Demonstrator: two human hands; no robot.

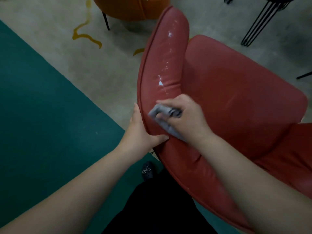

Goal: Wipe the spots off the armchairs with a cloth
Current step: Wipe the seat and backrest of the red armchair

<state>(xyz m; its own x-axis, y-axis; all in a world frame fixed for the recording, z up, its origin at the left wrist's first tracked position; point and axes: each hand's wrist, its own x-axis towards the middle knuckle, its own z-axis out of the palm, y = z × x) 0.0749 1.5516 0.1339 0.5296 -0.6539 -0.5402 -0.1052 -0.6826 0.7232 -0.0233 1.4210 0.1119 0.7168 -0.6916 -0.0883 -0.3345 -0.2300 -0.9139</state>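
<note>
We look down on a red armchair, its right side cut off by the frame edge. Our right hand curls round a grey cloth and presses it on the padded rim near the bend; the hand is blurred and covers much of the cloth, so we cannot make out its folds or the dark marking on it. Our left hand grips the rim's outer edge, thumb on top, its fingers hidden behind the padding. White spots and pale smears run along the rim above the cloth. At the top an orange armchair shows only its lower part, and black wire legs reach in from something out of view. Yellow streaks cross the grey floor beside a green floor area. A dark shoe peeks out beneath the chair.
</note>
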